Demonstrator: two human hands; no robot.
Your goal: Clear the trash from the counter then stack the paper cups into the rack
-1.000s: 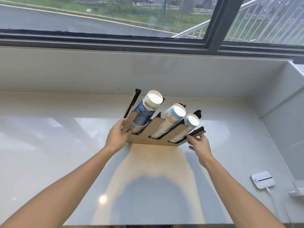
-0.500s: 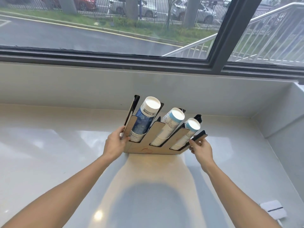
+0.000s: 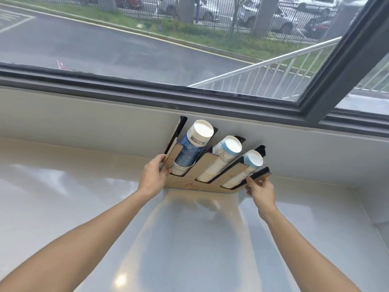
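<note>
A tan wooden cup rack with black slanted dividers (image 3: pixel 207 182) sits on the glossy pale stone counter (image 3: pixel 189 239), at about twelve o'clock from the person and close against the low cream wall (image 3: pixel 84 119) under the dark-framed window (image 3: pixel 320 98). Whether its back edge touches that wall cannot be told.

Three stacks of paper cups lie tilted in its slots, bases pointing up toward one o'clock. The dark blue patterned cup stack (image 3: pixel 190 150) fills the slot at the rack's nine o'clock end; the white and light blue cup stack (image 3: pixel 223 159) lies in the middle slot; the narrower white and blue cup stack (image 3: pixel 246 169) lies in the slot at the three o'clock end.

The left hand (image 3: pixel 153 175) grips the rack's nine o'clock end, thumb and fingers curled around the outermost divider. The right hand (image 3: pixel 261 190) holds the three o'clock end, its fingertips (image 3: pixel 250 182) pinching the black end piece from below and in front, fingers close together. Both forearms reach in from about seven and five o'clock.

Beyond the glass, at twelve o'clock, lie a wet grey road (image 3: pixel 84 45), a grass strip and a white metal railing (image 3: pixel 273 74).
</note>
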